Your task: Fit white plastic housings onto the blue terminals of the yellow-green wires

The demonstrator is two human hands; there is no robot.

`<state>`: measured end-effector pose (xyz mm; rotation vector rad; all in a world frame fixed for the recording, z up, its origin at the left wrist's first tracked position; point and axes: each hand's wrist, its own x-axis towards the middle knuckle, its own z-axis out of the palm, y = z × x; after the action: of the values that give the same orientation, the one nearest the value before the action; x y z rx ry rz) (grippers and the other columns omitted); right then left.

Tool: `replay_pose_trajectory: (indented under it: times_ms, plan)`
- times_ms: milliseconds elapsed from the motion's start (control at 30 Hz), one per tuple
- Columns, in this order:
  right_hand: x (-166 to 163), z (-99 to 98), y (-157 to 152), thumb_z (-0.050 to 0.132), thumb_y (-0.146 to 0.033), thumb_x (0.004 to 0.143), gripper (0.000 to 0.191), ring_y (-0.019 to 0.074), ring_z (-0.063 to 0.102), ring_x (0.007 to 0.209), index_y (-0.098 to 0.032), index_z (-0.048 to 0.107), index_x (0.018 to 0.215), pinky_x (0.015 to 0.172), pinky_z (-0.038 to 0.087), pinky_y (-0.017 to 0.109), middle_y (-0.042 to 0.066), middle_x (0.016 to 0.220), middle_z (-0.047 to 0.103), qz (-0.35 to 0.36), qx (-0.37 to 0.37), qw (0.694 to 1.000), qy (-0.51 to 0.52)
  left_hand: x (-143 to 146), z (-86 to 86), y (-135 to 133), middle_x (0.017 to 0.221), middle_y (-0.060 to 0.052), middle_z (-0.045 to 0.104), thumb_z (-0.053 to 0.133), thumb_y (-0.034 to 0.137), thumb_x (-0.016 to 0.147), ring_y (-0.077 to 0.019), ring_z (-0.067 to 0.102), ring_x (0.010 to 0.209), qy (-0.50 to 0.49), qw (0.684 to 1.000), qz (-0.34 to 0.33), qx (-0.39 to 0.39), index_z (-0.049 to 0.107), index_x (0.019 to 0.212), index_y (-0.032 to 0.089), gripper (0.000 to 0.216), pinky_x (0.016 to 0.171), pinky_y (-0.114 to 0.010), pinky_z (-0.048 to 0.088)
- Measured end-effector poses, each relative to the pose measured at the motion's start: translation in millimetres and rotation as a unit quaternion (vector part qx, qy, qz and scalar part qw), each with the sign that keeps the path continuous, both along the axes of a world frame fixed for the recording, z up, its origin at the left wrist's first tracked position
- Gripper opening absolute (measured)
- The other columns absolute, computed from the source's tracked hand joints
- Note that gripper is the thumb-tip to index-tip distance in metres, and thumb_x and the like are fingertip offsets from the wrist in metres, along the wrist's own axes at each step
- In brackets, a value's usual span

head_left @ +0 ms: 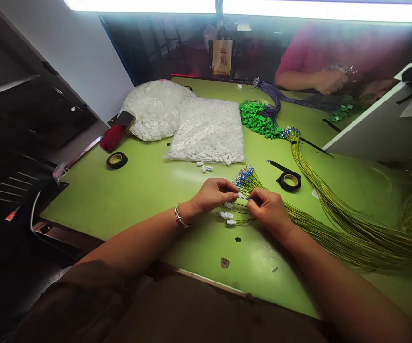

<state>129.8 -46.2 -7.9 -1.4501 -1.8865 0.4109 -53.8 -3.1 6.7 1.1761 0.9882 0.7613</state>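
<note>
My left hand [217,194] pinches a small white plastic connector [240,196] between thumb and fingertips. Close on its right, my right hand [268,208] is closed on a thin wire with a blue-sleeved end [247,198], held up to the connector; I cannot tell how far in it sits. Behind the hands lies a bundle of yellow-green wires [329,236], its blue-and-silver terminal ends [244,177] fanned out. Below my fingers rest several white connectors [226,216] with wires running out of them.
Bags of white connectors [209,131] stand at the back. Black tape rolls [116,160] lie left and right. Green connectors [259,119] and a second wire bundle [306,166] are at the back right. Across the table, a person's hand [330,81] holds small parts.
</note>
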Motion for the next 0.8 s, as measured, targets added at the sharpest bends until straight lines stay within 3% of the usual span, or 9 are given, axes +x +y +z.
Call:
replay_pose_trajectory:
  times_ms: [367, 533, 800]
  plan:
    - [-1.7, 2.5, -3.0, 0.052, -0.015, 0.069, 0.011, 0.0119, 0.045, 0.051, -0.02, 0.05, 0.059, 0.052, 0.035, 0.025, -0.001, 0.054, 0.051, -0.03, 0.018, 0.999, -0.036, 2.7, -4.3, -1.9, 0.063, -0.003, 0.065, 0.08, 0.022, 0.055, -0.0082, 0.057, 0.056, 0.003, 1.0, -0.004, -0.016, 0.067, 0.072, 0.008, 0.026, 0.058, -0.022, 0.047]
    - [-2.8, 1.6, -4.3, 0.053, -0.016, 0.072, 0.011, 0.0124, 0.049, 0.055, -0.019, 0.055, 0.062, 0.056, 0.039, 0.025, 0.0, 0.058, 0.056, 0.024, 0.023, 0.999, -0.015, 6.9, -7.0, -4.4, 0.065, -0.002, 0.065, 0.078, 0.021, 0.057, -0.0081, 0.056, 0.058, 0.011, 1.0, 0.003, 0.006, 0.067, 0.072, 0.009, 0.022, 0.06, -0.022, 0.047]
    - [5.0, -2.1, 1.7, 0.058, -0.022, 0.07, 0.007, 0.0109, 0.05, 0.05, -0.017, 0.062, 0.068, 0.049, 0.042, 0.022, -0.001, 0.058, 0.06, 0.012, -0.113, 0.984, 0.135, 8.5, -7.6, -6.0, 0.067, -0.003, 0.066, 0.076, 0.022, 0.058, -0.009, 0.057, 0.06, 0.014, 0.999, 0.015, 0.033, 0.067, 0.07, 0.01, 0.019, 0.062, -0.023, 0.047]
